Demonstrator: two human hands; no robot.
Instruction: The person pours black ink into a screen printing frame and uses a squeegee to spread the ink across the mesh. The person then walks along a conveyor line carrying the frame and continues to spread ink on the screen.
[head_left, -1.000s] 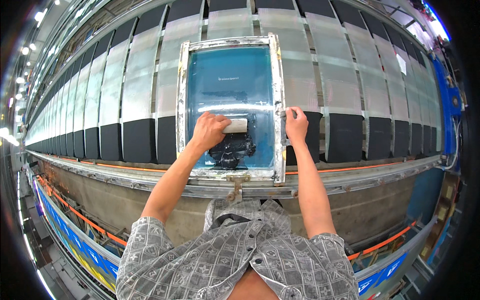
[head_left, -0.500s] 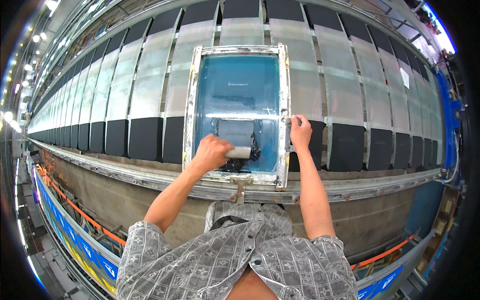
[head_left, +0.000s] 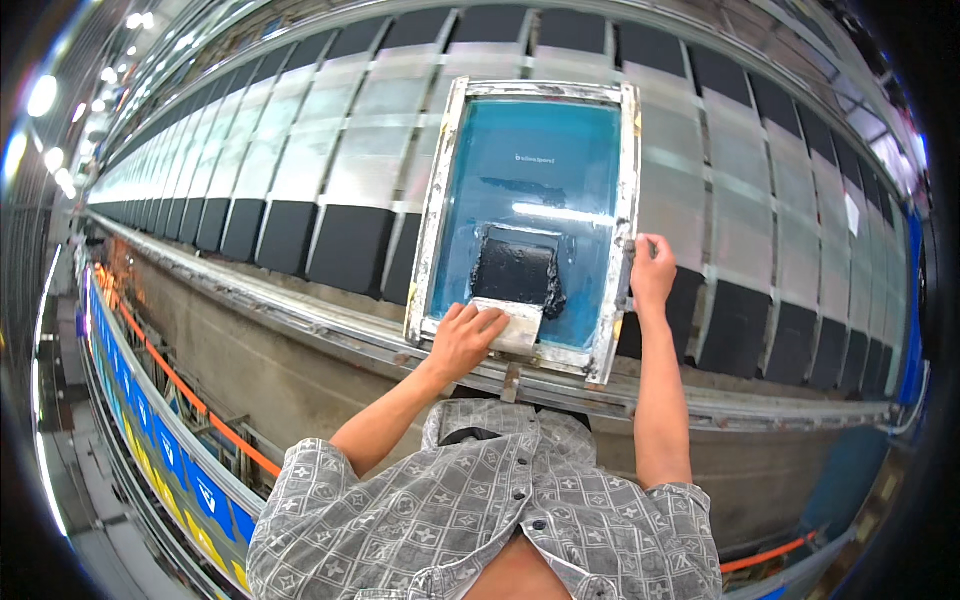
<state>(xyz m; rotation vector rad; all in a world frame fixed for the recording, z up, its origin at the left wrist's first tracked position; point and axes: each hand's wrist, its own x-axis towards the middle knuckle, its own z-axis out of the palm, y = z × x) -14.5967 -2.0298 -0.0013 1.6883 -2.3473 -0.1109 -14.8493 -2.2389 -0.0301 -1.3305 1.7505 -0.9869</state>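
A printing screen (head_left: 540, 135) with blue-green mesh and an ink-stained pale frame lies over the row of boards in front of me. My left hand (head_left: 466, 340) is closed on a squeegee (head_left: 512, 328) with a pale, flat body, at the near end of the mesh. Just beyond the squeegee, black ink (head_left: 515, 270) covers a rectangular patch, with thick lumps along its right edge. My right hand (head_left: 653, 272) has its fingers curled together at the outer side of the frame's right rail. Whatever those fingers pinch there is hidden.
Long boards (head_left: 370, 165) with black fabric at both ends run in a row left and right beneath the screen. A metal rail (head_left: 270, 315) passes along their near side, between them and me. An orange bar (head_left: 215, 400) and blue panels stand at lower left.
My left hand has drawn the squeegee nearer to me, and the patch behind it now looks solid black. The view has tilted and shifted; my right hand stays at the frame.
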